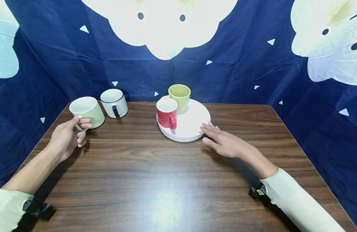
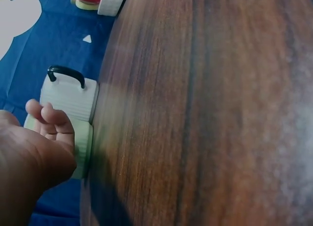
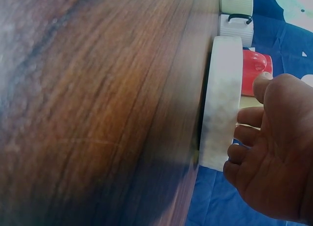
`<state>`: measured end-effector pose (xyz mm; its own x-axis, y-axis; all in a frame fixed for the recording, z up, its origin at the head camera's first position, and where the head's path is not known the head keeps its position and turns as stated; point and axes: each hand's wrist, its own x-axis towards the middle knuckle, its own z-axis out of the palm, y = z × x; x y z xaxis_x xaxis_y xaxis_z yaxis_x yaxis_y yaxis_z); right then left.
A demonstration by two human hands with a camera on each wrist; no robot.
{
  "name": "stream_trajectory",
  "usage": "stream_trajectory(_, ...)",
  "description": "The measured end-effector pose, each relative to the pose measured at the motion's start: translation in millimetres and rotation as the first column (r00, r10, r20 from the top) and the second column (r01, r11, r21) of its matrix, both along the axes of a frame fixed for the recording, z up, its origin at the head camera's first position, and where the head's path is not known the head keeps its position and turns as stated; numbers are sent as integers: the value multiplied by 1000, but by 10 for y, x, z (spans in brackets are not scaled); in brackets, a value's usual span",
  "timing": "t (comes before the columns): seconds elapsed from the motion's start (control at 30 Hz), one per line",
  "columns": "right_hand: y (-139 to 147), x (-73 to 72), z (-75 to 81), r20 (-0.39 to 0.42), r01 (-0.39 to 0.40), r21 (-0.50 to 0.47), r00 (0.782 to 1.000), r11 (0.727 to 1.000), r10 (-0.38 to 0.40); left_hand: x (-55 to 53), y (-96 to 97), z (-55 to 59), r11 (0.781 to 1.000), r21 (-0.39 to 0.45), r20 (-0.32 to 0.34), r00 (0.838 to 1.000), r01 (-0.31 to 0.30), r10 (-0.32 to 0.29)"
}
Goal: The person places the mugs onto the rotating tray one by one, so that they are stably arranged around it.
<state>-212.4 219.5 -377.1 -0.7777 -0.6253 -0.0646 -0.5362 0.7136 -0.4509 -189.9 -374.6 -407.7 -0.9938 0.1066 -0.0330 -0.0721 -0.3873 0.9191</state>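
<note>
- Left of the head view: mug [image 1: 94, 116], pale green with vertical ribbing, white inside.
- Just right of it: ribbed cup [image 1: 123, 108], white, with a black rim line and black handle.
- Upper centre: handled mug [image 1: 163, 118], red outside and on its handle, white inside; behind it, tumbler [image 1: 184, 103], plain yellow-green.
- Beneath these two: round tray [image 1: 193, 117], plain white.
- Table [image 1: 129, 180]: dark brown, streaked wood grain, whitish glare at lower centre.
- Backdrop cloth [image 1: 65, 69]: navy blue, white triangles, white clouds with dark eyes.
- Lower corners: sleeves [image 1: 297, 199], pale cream.
</note>
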Motion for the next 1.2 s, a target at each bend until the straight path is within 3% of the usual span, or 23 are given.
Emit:
stream_trajectory(0.43,-6,-9,-47,-19,-13,-9,1000,1000,13,-29,44,-40,990,135,-59,998,40,-32)
stream_trajectory(0.9,-36,61,-35,-42,-12,16,999,1000,12,43,69,-71,985,167,-89,996,40,-25)
stream_trajectory(1.2,48,-20,-60,-64,28,12,998,1000,-27,128,42,-64,987,149,-109,993,65,-49)
